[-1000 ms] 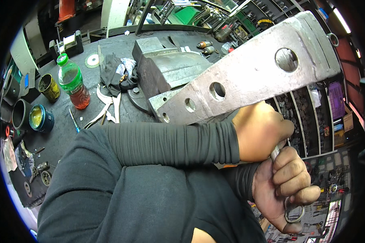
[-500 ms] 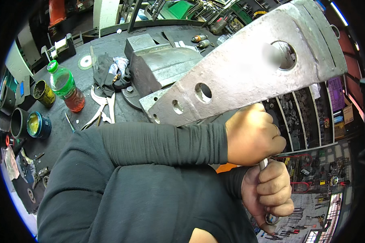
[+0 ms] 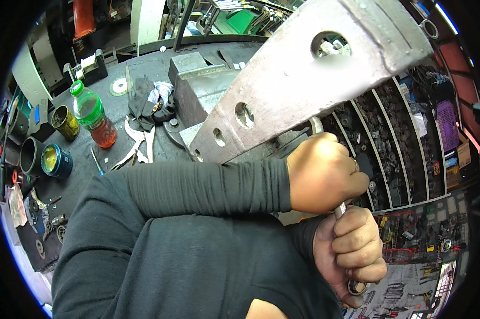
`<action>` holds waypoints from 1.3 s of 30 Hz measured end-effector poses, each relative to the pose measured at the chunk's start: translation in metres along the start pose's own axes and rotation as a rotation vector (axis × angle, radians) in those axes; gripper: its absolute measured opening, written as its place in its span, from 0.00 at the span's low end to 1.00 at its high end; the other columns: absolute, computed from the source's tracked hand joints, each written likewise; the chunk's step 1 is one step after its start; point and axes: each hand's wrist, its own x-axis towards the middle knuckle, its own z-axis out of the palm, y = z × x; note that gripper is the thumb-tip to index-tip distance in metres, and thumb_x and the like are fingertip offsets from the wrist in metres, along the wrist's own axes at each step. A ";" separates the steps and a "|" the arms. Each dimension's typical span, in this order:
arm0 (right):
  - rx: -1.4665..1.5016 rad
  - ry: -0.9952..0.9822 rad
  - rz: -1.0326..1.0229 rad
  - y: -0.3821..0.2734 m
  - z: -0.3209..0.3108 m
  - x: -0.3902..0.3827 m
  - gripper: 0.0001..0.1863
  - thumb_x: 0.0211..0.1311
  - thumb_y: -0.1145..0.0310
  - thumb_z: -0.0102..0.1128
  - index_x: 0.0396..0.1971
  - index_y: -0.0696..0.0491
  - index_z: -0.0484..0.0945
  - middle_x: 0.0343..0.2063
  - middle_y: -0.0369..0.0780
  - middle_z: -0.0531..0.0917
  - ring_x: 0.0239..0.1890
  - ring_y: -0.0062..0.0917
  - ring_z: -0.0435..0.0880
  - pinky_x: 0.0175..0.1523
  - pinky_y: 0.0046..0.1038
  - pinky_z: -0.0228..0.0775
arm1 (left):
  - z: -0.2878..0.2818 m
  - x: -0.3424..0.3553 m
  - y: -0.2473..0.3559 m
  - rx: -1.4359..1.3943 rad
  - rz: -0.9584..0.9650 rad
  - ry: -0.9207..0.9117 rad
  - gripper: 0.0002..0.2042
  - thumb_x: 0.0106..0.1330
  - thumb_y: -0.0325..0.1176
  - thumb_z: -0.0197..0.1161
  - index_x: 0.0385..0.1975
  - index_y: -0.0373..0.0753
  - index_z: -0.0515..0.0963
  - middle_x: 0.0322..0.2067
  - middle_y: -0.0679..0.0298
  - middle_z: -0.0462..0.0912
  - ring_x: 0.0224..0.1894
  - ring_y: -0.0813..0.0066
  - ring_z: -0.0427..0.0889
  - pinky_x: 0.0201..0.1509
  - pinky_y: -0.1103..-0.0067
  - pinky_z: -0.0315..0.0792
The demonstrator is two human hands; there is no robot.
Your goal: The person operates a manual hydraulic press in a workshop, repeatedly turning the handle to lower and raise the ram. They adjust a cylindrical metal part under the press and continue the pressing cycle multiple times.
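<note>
My left hand (image 3: pixel 325 173), its black-sleeved arm crossing in front of my body, is closed around a metal wrench (image 3: pixel 340 210). Just below it my right hand (image 3: pixel 352 247) makes a fist on the same handle. A ring-shaped end of the wrench pokes out under the right fist, and curved metal shows above the left one. Over my hands a large tapered steel piece (image 3: pixel 288 69) with several round holes slants up to the right. Its narrow end lies beside a bench vise (image 3: pixel 197 95); whether the jaws grip it is hidden.
On the dark workbench at left are a green-capped bottle (image 3: pixel 94 114) with red liquid, a yellow can (image 3: pixel 65 123), a blue tub of grease (image 3: pixel 56 161), locking pliers (image 3: pixel 136 141) and a dark cloth (image 3: pixel 141 103). Shelves of parts (image 3: pixel 394 138) stand at right, near a purple crate (image 3: pixel 446 126).
The steel piece's wide end has swung left in view, and both fists have shifted slightly left, still gripping. Bench items sit a little further right. Curved metal now shows above the left hand.
</note>
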 end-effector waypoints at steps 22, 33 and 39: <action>0.002 -0.049 0.149 0.000 0.005 0.028 0.28 0.59 0.37 0.53 0.18 0.46 0.60 0.07 0.28 0.61 0.07 0.14 0.54 0.19 0.20 0.45 | 0.003 0.007 0.000 -0.102 -0.096 0.066 0.09 0.38 0.37 0.65 0.18 0.45 0.72 0.15 0.67 0.73 0.18 0.65 0.76 0.20 0.70 0.66; 0.108 -0.085 0.003 -0.007 -0.020 0.002 0.26 0.60 0.41 0.56 0.18 0.46 0.62 0.05 0.27 0.61 0.05 0.11 0.55 0.15 0.16 0.44 | 0.022 0.001 0.003 0.092 0.053 0.103 0.10 0.39 0.40 0.61 0.16 0.48 0.66 0.16 0.73 0.65 0.20 0.74 0.70 0.23 0.74 0.57; 0.161 -0.101 -0.024 -0.003 -0.040 -0.008 0.26 0.62 0.41 0.55 0.18 0.47 0.61 0.05 0.27 0.62 0.05 0.12 0.55 0.16 0.17 0.45 | 0.028 -0.002 -0.001 0.175 0.042 0.055 0.10 0.37 0.40 0.62 0.17 0.48 0.69 0.17 0.73 0.67 0.20 0.74 0.70 0.23 0.74 0.58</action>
